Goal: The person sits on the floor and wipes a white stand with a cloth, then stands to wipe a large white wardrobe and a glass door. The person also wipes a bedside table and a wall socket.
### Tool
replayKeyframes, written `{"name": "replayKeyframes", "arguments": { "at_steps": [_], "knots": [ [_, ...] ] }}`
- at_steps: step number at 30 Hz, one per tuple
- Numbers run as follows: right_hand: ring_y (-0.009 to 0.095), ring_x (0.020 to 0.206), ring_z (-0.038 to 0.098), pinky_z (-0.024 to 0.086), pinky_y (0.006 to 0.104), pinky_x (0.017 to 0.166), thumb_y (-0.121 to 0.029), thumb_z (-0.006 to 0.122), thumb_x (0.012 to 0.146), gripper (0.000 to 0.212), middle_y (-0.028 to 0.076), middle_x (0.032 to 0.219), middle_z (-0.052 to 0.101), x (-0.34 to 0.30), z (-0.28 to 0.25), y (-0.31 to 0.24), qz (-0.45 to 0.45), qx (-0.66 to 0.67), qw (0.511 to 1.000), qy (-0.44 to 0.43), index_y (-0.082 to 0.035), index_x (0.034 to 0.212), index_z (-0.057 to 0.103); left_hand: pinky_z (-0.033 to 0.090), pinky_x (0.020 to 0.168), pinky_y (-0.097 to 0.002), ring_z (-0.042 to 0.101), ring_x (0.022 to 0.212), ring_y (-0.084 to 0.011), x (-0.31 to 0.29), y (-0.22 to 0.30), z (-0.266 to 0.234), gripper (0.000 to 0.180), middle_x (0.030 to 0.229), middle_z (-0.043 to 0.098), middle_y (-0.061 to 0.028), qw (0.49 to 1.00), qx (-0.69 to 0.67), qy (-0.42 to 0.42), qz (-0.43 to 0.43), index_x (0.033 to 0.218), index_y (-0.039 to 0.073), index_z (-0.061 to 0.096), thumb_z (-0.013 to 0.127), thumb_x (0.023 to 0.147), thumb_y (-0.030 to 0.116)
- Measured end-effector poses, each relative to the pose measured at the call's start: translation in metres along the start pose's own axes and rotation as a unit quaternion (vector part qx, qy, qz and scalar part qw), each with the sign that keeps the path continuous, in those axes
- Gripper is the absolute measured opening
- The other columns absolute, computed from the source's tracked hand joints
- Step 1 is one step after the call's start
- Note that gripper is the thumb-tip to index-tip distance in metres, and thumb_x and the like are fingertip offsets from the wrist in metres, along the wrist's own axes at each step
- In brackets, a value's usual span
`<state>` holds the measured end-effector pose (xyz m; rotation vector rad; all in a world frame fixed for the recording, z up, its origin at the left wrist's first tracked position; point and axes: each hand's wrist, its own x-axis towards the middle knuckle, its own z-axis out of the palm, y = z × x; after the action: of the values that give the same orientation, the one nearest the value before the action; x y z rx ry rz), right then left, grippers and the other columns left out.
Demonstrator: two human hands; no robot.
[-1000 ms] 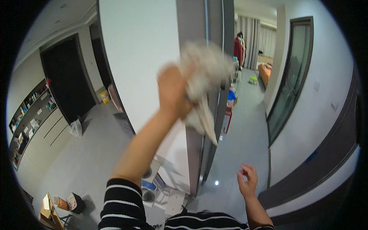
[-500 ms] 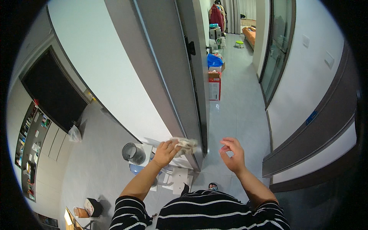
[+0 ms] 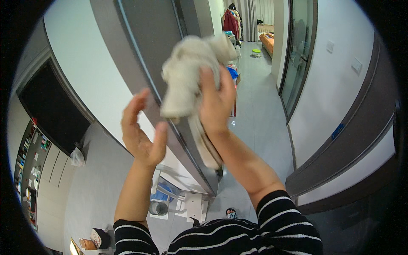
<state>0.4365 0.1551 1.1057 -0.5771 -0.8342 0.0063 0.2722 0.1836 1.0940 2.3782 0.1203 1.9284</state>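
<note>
Right hand point(image 3: 216, 100) raised in front of the face, fingers closed around a bunched, off-white cloth point(image 3: 187, 76). Gripped from its right side, with the bulk bulging up and to the left of the palm and a loose tail hanging down along the wrist. Held high against the grey edge of a door frame point(image 3: 144, 55), probably so the crumpled wad can press flat on that surface; the bunching gives a thick pad rather than a thin sheet.

Left hand point(image 3: 142, 131) loose and holding nothing, palm turned toward the cloth, fingers spread, just below and to the left of the wad and not touching it. Seemingly placed there to catch or steady the dangling part.

Below, a striped sleeve point(image 3: 280, 216), grey floor point(image 3: 259, 123), and a small round bin point(image 3: 158, 208) near the wall foot.
</note>
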Motion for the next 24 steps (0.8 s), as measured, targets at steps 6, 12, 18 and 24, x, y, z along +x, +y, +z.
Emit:
{"name": "replayKeyframes", "arguments": {
  "at_steps": [6,12,18,24],
  "knots": [
    [0.037,0.097,0.054,0.041,0.0427,0.088,-0.03,0.055,0.095,0.036,0.021,0.101,0.055,0.073,0.066,0.052,-0.17,-0.075,0.982,0.035,0.003,0.108,0.055,0.014,0.111,-0.0537,0.017,0.139,-0.0461,-0.013,-0.038,0.053,0.07,0.151,0.02,-0.0276,0.962,0.269,0.009,0.036,0.144,0.001,0.028,0.058,0.09,0.034],
    [0.04,0.101,0.056,0.043,0.045,0.086,-0.022,0.057,0.092,0.032,0.025,0.109,0.058,-0.088,-0.053,0.168,0.084,-0.18,0.98,-0.031,0.004,0.111,0.056,0.008,0.113,-0.0521,0.008,0.143,-0.043,-0.038,-0.058,0.06,0.081,0.153,0.008,-0.0285,0.963,0.265,-0.012,0.048,0.149,0.001,0.014,0.055,0.091,0.04],
    [0.038,0.12,0.044,0.031,0.0405,0.105,-0.023,0.061,0.089,0.032,0.023,0.13,0.047,-0.157,-0.141,0.215,0.154,-0.376,0.913,-0.027,0.006,0.101,0.056,0.006,0.113,-0.0542,0.002,0.144,-0.0422,-0.052,-0.068,0.071,0.09,0.154,0.003,-0.0271,0.945,0.326,-0.009,0.03,0.15,0.003,0.004,0.06,0.086,0.032],
    [0.032,0.108,0.055,0.041,0.042,0.095,-0.036,0.066,0.087,0.062,0.019,0.121,0.055,0.052,0.01,0.124,-0.021,0.118,0.989,-0.088,0.001,0.129,0.041,0.007,0.112,-0.0547,0.003,0.143,-0.0468,-0.056,-0.066,0.063,0.09,0.153,0.001,-0.0311,0.938,0.344,-0.03,0.006,0.15,0.002,0.005,0.061,0.082,0.021]
  ]
}}
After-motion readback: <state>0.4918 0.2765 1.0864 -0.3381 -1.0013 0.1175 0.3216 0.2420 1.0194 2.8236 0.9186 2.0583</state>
